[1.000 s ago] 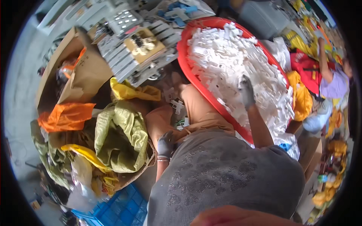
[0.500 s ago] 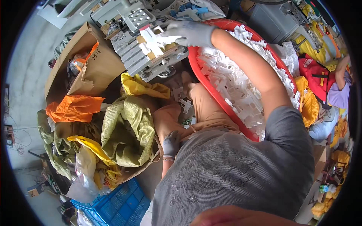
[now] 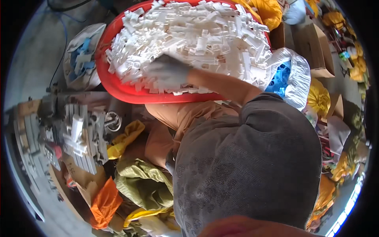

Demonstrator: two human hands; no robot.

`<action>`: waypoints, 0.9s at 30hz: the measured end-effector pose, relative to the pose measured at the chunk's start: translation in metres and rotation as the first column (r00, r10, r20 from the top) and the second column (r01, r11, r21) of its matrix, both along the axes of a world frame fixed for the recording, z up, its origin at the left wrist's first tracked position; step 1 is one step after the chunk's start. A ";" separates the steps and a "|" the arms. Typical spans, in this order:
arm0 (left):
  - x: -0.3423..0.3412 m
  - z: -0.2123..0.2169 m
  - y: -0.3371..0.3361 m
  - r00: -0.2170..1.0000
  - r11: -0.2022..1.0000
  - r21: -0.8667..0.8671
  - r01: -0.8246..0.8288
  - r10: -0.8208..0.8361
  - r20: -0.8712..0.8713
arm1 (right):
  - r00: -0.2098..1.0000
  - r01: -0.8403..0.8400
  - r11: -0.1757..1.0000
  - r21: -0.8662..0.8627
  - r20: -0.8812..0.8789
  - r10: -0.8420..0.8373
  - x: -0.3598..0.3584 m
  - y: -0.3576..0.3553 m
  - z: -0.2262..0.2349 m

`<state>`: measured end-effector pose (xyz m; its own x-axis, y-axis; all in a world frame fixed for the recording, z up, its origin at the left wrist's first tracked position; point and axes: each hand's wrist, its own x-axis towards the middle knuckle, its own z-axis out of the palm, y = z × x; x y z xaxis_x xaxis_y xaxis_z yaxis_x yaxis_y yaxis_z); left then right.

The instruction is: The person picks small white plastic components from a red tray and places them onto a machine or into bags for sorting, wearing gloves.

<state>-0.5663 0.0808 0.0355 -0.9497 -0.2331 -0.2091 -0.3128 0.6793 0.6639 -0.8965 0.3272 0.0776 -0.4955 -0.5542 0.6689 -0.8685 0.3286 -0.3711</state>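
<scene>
One gloved hand, the right hand (image 3: 167,73), reaches from the person's dark grey shirt toward twelve o'clock and lies palm down on a heap of small white plastic parts (image 3: 197,35). Its fingers (image 3: 152,71) are blurred; they seem curled into the pieces, but whether they pinch anything cannot be told. The white parts fill a wide red plastic basin (image 3: 118,89), which occupies the upper middle of the view, just beyond the person's knees in tan trousers. The left hand (image 3: 170,162) shows only as a dark sliver at the shirt's edge near seven o'clock, its fingers hidden. At nine o'clock stands a grey slotted plastic rack (image 3: 81,138) holding more white pieces. At eleven o'clock lies a white sack (image 3: 81,59) with blue bits. At two o'clock, a white bag of blue plastic parts (image 3: 282,77) sits just beside the basin. Olive green cloth (image 3: 142,183) and an orange plastic bag (image 3: 104,201) lie toward seven o'clock.
</scene>
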 end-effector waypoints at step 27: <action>-0.065 0.000 0.020 0.981 1.000 -0.018 -0.006 0.010 0.192 | 0.376 0.560 0.526 0.640 0.370 -0.850 -0.050 0.273 -0.042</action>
<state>-0.6312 0.1012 0.0353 -0.8905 -0.2455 -0.3830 -0.4386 0.6868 0.5797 -0.9464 0.6000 0.0352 -0.9904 0.1074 -0.0872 0.1319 0.9231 -0.3613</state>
